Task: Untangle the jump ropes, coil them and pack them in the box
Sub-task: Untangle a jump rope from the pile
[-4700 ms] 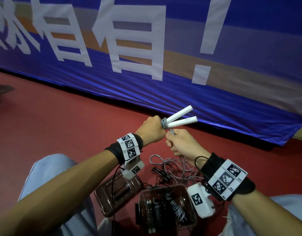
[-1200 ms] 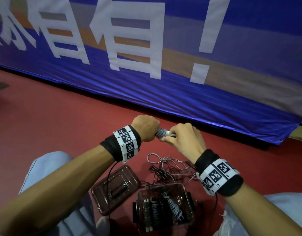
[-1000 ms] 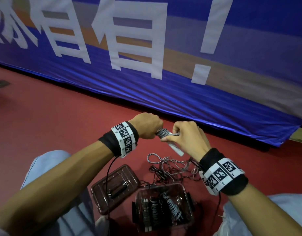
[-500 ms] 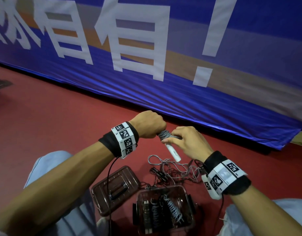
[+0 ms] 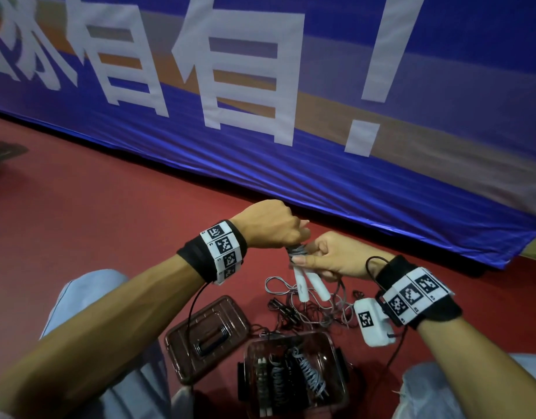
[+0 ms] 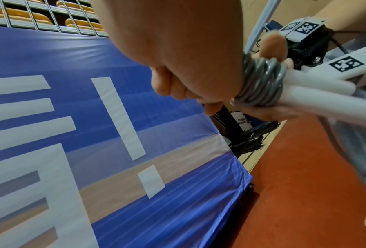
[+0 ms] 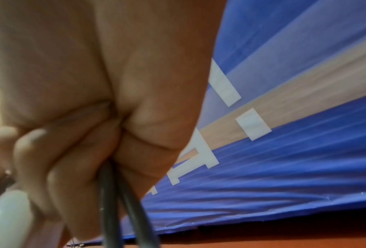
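Observation:
Above the floor I hold a jump rope with two white handles (image 5: 303, 287) side by side, pointing down. Grey cord (image 5: 296, 251) is wound in tight turns round their top. My left hand (image 5: 286, 237) grips the upper end of the bundle in a fist. My right hand (image 5: 313, 259) pinches the wound turns, and grey cord (image 7: 114, 201) runs out through its curled fingers. The left wrist view shows the coil (image 6: 260, 83) and handles (image 6: 318, 90) close up. The clear box (image 5: 336, 352) below holds several coiled ropes (image 5: 310, 373).
A tangle of grey and black rope (image 5: 309, 313) lies on the red floor between my hands and the box. The brown lid (image 5: 206, 334) lies left of the box. A blue banner (image 5: 321, 146) stands close behind. My knees flank the box.
The handles, which pointed up and right at first, have swung to point down. Both hands have sunk a little, and my right hand has kept moving round the bundle with the cord.

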Motion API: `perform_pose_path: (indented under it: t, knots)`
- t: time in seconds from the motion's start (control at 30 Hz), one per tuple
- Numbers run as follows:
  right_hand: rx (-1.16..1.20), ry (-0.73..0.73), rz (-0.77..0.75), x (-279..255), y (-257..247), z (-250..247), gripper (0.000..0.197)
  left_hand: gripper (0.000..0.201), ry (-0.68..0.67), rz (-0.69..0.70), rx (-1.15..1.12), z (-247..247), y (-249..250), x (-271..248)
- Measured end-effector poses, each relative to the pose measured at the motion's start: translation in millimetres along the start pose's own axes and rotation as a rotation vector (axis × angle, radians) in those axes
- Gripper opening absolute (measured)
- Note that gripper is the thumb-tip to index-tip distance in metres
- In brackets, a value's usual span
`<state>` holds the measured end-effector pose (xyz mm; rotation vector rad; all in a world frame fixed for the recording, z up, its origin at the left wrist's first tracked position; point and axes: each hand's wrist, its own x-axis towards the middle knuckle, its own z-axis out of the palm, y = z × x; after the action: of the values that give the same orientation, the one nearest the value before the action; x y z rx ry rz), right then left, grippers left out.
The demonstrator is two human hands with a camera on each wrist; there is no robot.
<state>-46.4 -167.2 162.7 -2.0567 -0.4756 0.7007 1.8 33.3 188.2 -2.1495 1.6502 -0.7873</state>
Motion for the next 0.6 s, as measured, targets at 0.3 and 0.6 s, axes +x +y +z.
perform_pose_path:
  t: [0.3, 0.6]
  knots:
    - [0.258, -0.242, -0.109, -18, -7, -5, 0.058, 0.016, 0.370, -0.025, 0.006, -4, 10, 1]
    - [0.633, -0.344, -0.210, -19, -10, 9, 0.076, 0.015, 0.504, -0.228, -0.161, -10, 12, 2]
